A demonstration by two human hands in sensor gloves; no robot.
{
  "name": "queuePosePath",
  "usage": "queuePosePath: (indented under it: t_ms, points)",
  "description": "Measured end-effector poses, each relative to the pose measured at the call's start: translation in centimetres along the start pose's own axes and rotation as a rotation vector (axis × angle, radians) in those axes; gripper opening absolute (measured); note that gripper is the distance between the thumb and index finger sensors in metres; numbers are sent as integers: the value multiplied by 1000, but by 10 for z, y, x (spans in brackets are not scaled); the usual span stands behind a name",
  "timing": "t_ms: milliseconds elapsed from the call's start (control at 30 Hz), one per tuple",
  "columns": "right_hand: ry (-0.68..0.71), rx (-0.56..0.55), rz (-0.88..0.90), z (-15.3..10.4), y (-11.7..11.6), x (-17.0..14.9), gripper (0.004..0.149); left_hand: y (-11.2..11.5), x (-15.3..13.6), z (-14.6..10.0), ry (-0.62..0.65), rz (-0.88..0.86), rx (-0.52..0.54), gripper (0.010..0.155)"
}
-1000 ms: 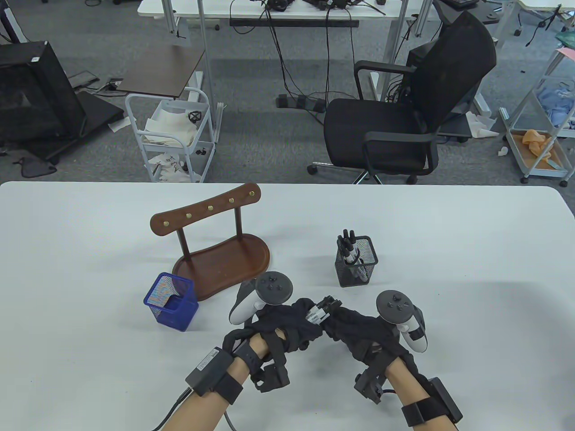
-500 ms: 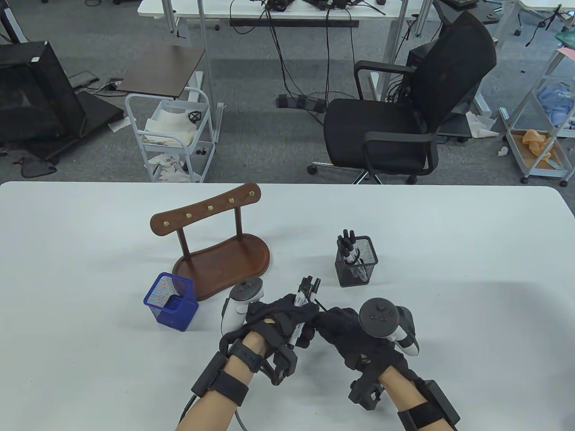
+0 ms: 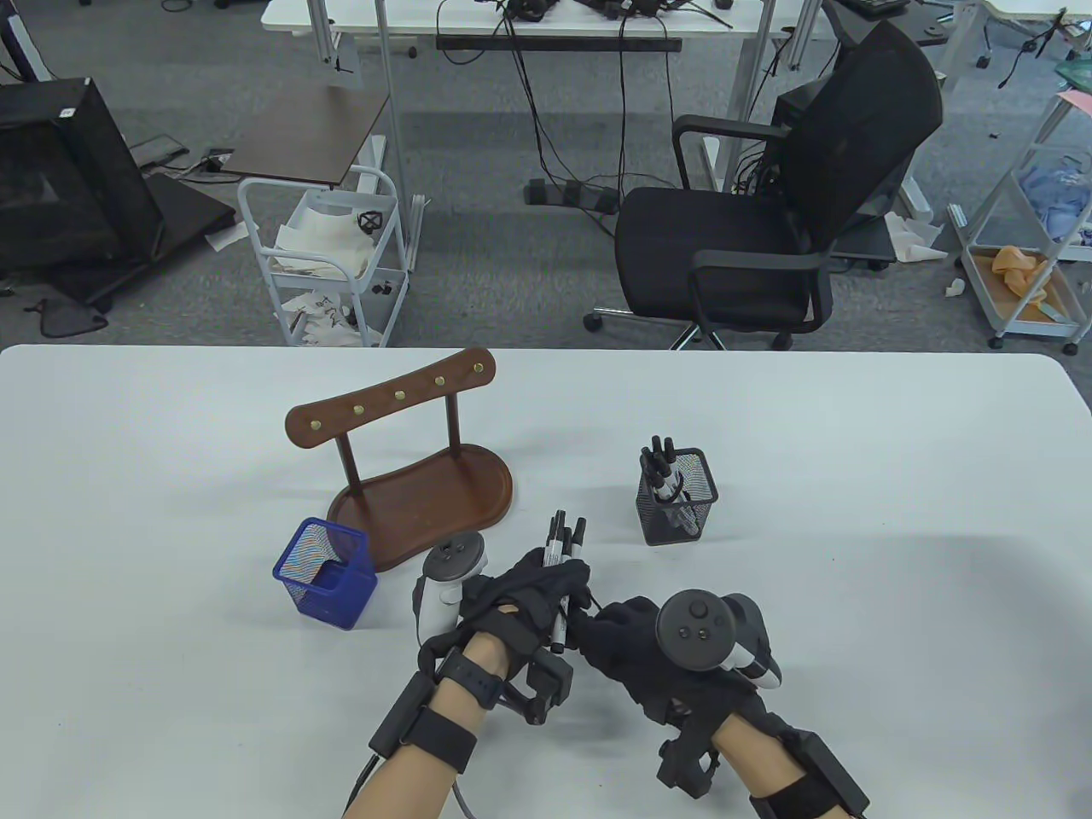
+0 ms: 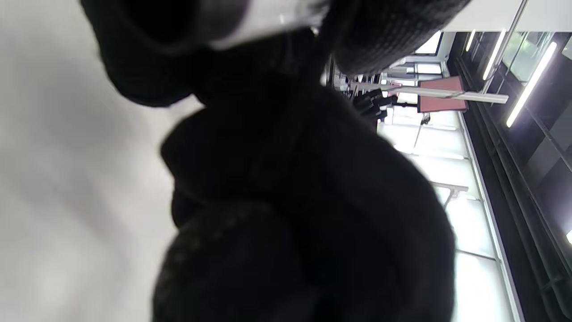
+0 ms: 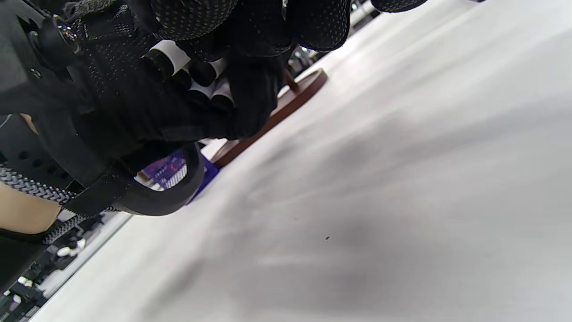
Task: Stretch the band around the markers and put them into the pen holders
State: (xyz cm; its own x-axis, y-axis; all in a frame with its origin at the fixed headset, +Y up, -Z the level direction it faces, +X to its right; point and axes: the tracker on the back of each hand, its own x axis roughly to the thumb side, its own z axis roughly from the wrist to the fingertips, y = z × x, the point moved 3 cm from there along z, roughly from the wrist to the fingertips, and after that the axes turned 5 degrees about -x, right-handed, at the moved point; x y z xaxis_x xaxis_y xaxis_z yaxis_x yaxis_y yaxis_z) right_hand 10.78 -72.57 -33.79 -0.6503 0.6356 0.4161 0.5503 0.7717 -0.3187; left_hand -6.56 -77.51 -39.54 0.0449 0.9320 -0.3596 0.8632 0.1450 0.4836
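Observation:
My left hand point(image 3: 533, 593) grips a bundle of black-capped white markers point(image 3: 563, 542) with the caps pointing away from me. Their lower ends point(image 5: 196, 78) stick out below its fingers. My right hand point(image 3: 610, 636) sits just right of the bundle with its fingers curled, pinching a thin black band point(image 3: 590, 606) against the markers. A black mesh pen holder point(image 3: 678, 499) behind the hands holds another banded set of markers. A blue mesh pen holder point(image 3: 324, 573) stands to the left. In the left wrist view, gloves hide nearly everything but a white marker barrel point(image 4: 268, 18).
A brown wooden stand point(image 3: 418, 495) with a peg rail stands behind the blue holder, and it also shows in the right wrist view point(image 5: 290, 96). The white table point(image 3: 853, 512) lies bare to the right and along the near edge. An office chair point(image 3: 768, 213) stands beyond the table.
The left hand has turned the marker bundle from lying across between the hands to pointing away from me. The right hand has moved left and nearer, staying at the bundle.

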Motion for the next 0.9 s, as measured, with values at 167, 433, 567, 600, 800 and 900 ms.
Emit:
queuePosePath:
  t_ms: [167,433,567,600,800,900]
  points:
    - [-12,-57,79,-3,15,-6,43,2,9,-2,86,21,-41,51]
    - [-149,-205,367,-6,44,-45,42,22,23,-6,195,26,-208,46]
    - [-170,-247,427,-7,45,-51,40,29,23,-5,202,79,-193,48]
    - [-167,-270,444,-9,46,-51,40,30,21,-4,201,90,-185,48]
    - [-158,-369,474,-17,55,-53,37,25,21,-5,215,107,-125,48]
    - [-167,-374,506,-19,59,-59,37,18,22,-6,231,129,-105,48]
